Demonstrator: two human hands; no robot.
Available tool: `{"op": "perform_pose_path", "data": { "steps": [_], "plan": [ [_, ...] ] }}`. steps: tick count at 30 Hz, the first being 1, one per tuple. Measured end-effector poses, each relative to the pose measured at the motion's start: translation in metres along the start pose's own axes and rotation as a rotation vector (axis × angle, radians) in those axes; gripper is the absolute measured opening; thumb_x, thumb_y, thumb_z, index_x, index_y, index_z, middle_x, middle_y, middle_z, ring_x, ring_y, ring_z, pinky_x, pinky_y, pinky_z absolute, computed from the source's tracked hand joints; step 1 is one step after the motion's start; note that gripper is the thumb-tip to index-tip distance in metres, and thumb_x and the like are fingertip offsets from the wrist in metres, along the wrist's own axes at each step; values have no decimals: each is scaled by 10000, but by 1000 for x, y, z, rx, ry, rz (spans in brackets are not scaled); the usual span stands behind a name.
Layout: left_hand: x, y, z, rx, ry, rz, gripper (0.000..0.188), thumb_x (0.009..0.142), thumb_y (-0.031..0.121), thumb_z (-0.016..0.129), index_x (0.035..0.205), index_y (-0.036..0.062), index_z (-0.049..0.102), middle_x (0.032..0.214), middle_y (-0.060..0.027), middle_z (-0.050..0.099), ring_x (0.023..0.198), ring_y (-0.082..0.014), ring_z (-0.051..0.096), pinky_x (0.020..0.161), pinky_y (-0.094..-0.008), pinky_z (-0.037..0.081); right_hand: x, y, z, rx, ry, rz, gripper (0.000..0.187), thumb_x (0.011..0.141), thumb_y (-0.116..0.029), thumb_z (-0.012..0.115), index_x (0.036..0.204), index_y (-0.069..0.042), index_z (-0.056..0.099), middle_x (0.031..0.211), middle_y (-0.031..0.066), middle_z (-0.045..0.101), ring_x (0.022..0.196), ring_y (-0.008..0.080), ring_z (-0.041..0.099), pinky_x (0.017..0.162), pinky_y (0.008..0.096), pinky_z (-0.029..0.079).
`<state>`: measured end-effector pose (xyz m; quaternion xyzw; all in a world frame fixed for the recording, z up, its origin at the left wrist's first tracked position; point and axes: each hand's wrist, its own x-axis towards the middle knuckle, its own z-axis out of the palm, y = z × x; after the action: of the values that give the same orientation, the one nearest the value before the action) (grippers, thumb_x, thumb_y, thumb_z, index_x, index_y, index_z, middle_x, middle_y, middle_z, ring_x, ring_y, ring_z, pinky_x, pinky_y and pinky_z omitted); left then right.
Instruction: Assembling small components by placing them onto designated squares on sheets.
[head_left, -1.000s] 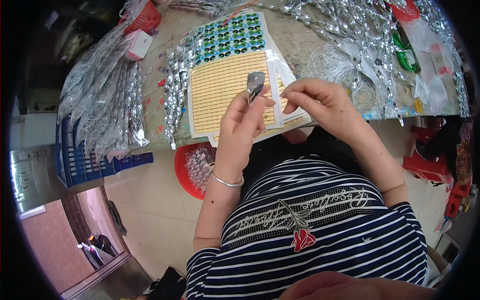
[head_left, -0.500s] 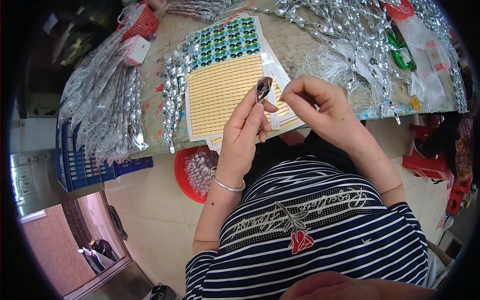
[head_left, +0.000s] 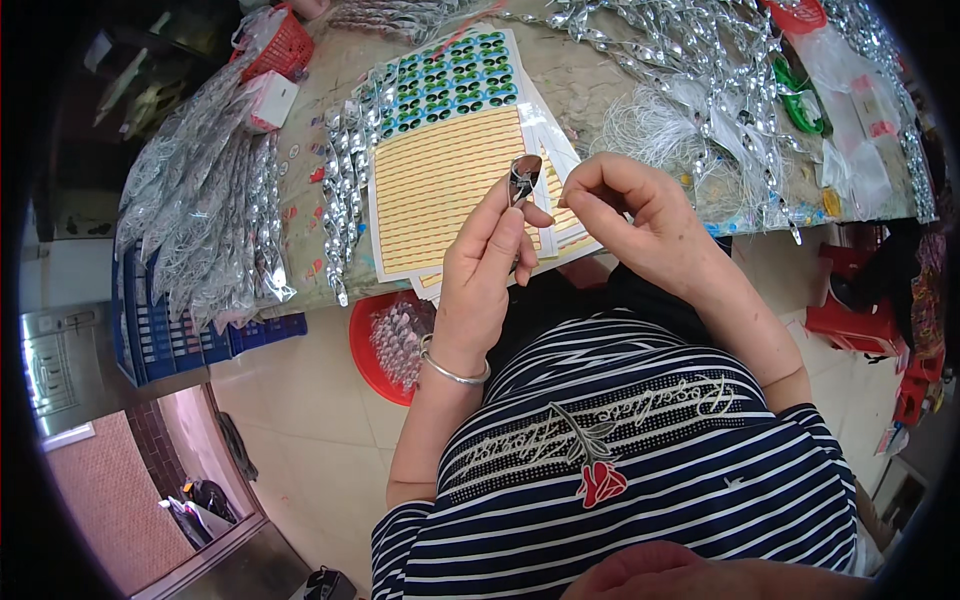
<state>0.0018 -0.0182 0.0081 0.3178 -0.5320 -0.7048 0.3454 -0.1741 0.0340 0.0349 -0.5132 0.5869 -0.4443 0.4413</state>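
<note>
Between the thumb and fingers of my left hand [head_left: 485,250] is a small shiny dark foil piece [head_left: 523,178], upright, with its top end standing out above the fingertips. My right hand [head_left: 640,215] is closed in a pinch just to its right; whatever lies between the fingertips is too small to make out. Under both hands on the table lies a stack of paper sheets: a cream sheet with rows of thin reddish lines [head_left: 445,190], and above it a sheet of green and black eye-like stickers [head_left: 450,85]. Twisted silver foil strips [head_left: 342,200] lie left of the sheets.
Many silver foil strips hang over the table's left edge [head_left: 215,210] above a blue crate [head_left: 150,330]. More strips and white threads [head_left: 650,135] cover the right side. A red basin [head_left: 365,365] with silvery pieces stands below the table; a red basket [head_left: 280,45] sits far left.
The foil piece in my left hand has turned slightly and catches the light differently. My right hand keeps nearly the same place.
</note>
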Motion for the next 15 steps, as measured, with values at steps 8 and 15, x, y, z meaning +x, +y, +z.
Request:
{"op": "perform_pose_path", "data": {
  "steps": [8, 15],
  "plan": [
    [1, -6, -6, -37, -24, -21, 397, 998, 164, 430, 1373, 36, 425, 979, -37, 581, 688, -41, 454, 553, -168, 402, -1, 1, 2, 14, 3, -68, 82, 907, -73, 548, 907, 5, 577, 796, -21, 558, 736, 28, 503, 658, 197, 430],
    [0, -8, -8, -42, -24, -11, 393, 997, 165, 431, 1367, 32, 435, 974, -41, 585, 674, -40, 448, 557, -166, 399, 3, 6, 2, 10, -13, -19, 82, 907, -74, 548, 903, 2, 577, 797, -18, 566, 739, 29, 517, 662, 202, 441]
  ]
}}
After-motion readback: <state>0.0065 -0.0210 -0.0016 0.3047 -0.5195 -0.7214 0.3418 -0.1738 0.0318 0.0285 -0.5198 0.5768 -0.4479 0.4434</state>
